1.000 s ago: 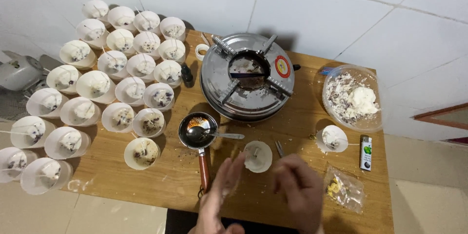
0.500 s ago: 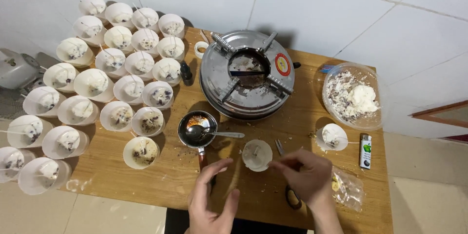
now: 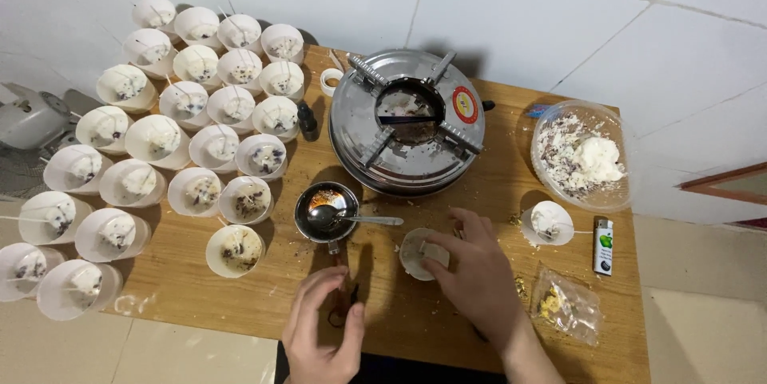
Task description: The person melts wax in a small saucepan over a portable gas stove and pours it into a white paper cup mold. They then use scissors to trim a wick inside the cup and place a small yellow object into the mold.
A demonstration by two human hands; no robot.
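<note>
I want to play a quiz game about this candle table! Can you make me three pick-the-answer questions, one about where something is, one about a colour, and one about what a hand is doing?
1. Where is the green lighter?
A. Near the table's right edge, beside a single white cup
B. Inside the stove
C. Among the cups on the left

2. What colour is the round sticker on the metal stove?
A. Blue
B. Red with yellow
C. Purple

3. What is the right hand doing?
A. Holding a small white cup on the wooden table
B. Lifting the spoon
C. Resting in the clear bowl

Answers:
1 A, the lighter lies by the lone cup at the right.
2 B, the sticker shows red with a yellow centre.
3 A, its fingers wrap the cup; the spoon rests untouched in the small pan.
</note>
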